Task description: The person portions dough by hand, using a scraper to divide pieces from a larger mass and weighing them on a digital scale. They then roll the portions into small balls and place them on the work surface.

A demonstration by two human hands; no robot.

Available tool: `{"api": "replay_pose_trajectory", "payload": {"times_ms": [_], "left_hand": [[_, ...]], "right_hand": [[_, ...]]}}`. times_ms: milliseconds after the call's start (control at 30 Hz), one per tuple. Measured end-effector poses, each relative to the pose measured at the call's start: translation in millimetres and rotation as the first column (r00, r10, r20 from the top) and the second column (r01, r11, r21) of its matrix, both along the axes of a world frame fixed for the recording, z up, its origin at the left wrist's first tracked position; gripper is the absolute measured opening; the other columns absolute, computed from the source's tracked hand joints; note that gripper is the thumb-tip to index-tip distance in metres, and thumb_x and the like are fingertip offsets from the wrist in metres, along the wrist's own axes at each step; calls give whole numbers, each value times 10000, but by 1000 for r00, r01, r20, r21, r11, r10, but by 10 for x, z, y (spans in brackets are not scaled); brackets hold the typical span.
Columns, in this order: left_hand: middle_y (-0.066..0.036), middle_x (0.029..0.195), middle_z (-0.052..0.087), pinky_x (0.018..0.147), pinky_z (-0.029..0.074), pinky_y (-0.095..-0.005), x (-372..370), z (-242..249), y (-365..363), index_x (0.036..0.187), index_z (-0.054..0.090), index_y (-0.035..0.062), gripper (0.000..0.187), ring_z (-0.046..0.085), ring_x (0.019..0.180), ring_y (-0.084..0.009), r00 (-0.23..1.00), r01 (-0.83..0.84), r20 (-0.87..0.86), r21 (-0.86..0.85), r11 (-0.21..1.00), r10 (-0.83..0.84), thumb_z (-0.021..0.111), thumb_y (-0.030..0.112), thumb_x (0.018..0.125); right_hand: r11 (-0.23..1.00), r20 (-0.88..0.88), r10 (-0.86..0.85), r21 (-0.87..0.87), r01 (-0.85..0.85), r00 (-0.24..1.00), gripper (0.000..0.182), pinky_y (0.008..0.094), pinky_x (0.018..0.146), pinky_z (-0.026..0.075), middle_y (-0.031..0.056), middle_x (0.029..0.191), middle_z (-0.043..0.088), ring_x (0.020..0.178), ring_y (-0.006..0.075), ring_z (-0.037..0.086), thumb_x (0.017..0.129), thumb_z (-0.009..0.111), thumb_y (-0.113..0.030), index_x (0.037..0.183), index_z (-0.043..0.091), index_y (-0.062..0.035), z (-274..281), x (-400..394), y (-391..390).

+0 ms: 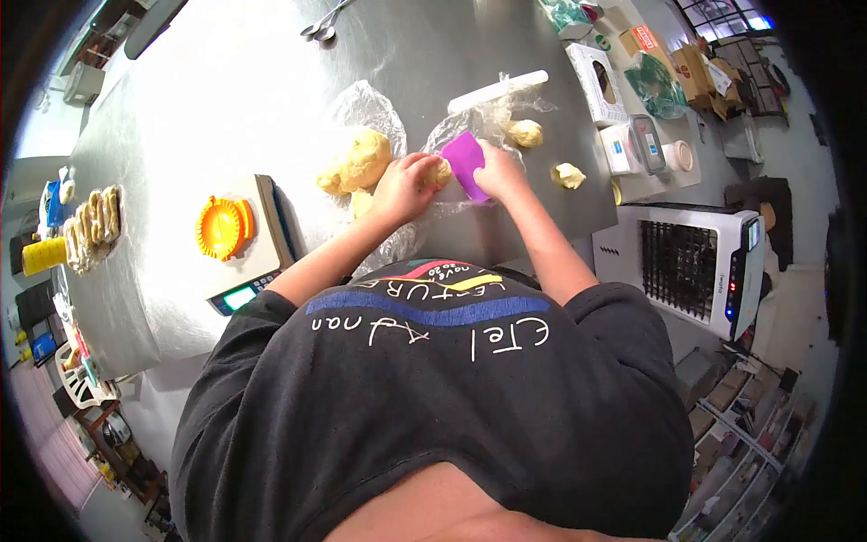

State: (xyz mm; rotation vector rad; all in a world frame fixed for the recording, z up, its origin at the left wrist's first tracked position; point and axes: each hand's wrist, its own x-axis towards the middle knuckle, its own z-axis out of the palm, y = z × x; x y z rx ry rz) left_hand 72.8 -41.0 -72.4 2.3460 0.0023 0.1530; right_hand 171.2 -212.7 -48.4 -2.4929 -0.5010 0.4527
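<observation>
- The shiny metal bench [226, 99] holds everything.
- A scale [257, 248] carries an orange press [223, 228].
- A big dough lump [361, 161] sits on plastic wrap, just left of the hands.
- The left hand [405, 185] pinches a small dough piece [440, 172] in its fingers.
- The right hand [501, 176] grips a purple scraper [468, 161] touching that piece.

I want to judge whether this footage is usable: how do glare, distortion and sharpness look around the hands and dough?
Head view: strong fisheye bending, with black corners; bright glare washes out the steel table at upper left; the left hand, right hand, purple scraper and dough are evenly lit but slightly soft; fine detail at the edges is blurred.
</observation>
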Motion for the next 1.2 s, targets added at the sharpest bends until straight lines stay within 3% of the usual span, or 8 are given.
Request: {"api": "replay_pose_trajectory", "payload": {"times_ms": [367, 633, 700, 733, 833, 900, 1033, 1200], "left_hand": [[-96, 1173, 552, 928, 411, -383, 15, 38, 7, 1131, 588, 99, 440, 518, 1060, -308, 997, 14, -73, -41, 999, -17, 684, 194, 712], [-154, 1224, 519, 959, 386, -368, 120, 278, 38, 1189, 531, 34, 445, 491, 1134, -307, 985, -47, -170, -37, 998, 40, 569, 310, 842], [-157, 1262, 495, 978, 365, -339, 198, 380, 57, 1253, 465, 16, 547, 481, 1157, -275, 998, -46, -6, -666, 744, 56, 426, 443, 914], [-129, 1286, 481, 989, 352, -364, 220, 585, -6, 1321, 396, 50, 656, 471, 1166, -252, 989, -58, -96, -950, 307, -109, 322, 559, 913], [-107, 1262, 492, 1008, 329, -448, 201, 1148, 11, 1310, 403, 88, 731, 458, 1178, -231, 874, -464, -377, -834, -298, -307, 228, 650, 876], [-101, 1246, 500, 988, 352, -448, 163, 1146, 98, 1295, 417, 99, 721, 471, 1162, -233, 895, -408, -304, -855, -321, -328, 222, 651, 876], [-98, 1229, 504, 931, 416, -434, 8, 1039, 197, 1290, 424, 113, 711, 503, 1115, -247, 917, -345, -196, -827, -443, -347, 206, 650, 878], [-66, 975, 556, 713, 474, -331, -188, 932, 198, 1082, 511, 121, 581, 548, 860, -221, 902, -428, -408, -807, -407, -139, 255, 609, 899]], "right_hand": [[997, -136, 78, 24, -76, 988, 444, 353, 833, 458, 189, 995, 631, 950, 294, 603, 705, 527, -98, 1144, 550, -43, -73, 275, -196], [925, -53, 131, 366, -103, 990, 416, 315, 742, 482, 171, 896, 646, 834, 226, 629, 713, 534, -102, 1120, 555, -22, 609, 200, -209], [921, -79, 142, 377, -102, 987, 422, 310, 724, 483, 158, 888, 645, 816, 209, 628, 710, 525, -76, 1127, 547, -14, 804, 141, -115], [892, -53, 177, 431, -137, 983, 408, 321, 725, 483, 162, 890, 643, 810, 231, 628, 706, 525, -77, 1108, 552, -13, 955, 49, -29], [860, 68, 293, 417, -294, 954, 395, 368, 748, 485, 188, 943, 620, 857, 314, 610, 698, 546, -96, 1084, 529, -14, 1052, -77, 210], [913, 203, 133, 356, -200, 970, 399, 402, 785, 475, 197, 998, 588, 915, 365, 575, 702, 561, -130, 1079, 490, -24, 1055, -182, 362], [944, 328, 194, 194, -267, 924, 378, 430, 828, 458, 199, 1099, 503, 960, 392, 544, 717, 524, -148, 1073, 467, -36, 1036, -264, 500], [940, 151, 306, 106, -324, 940, 388, 409, 888, 417, 183, 1089, 504, 1053, 358, 491, 705, 524, -128, 1076, 480, -21, 1187, -249, 540]]}}
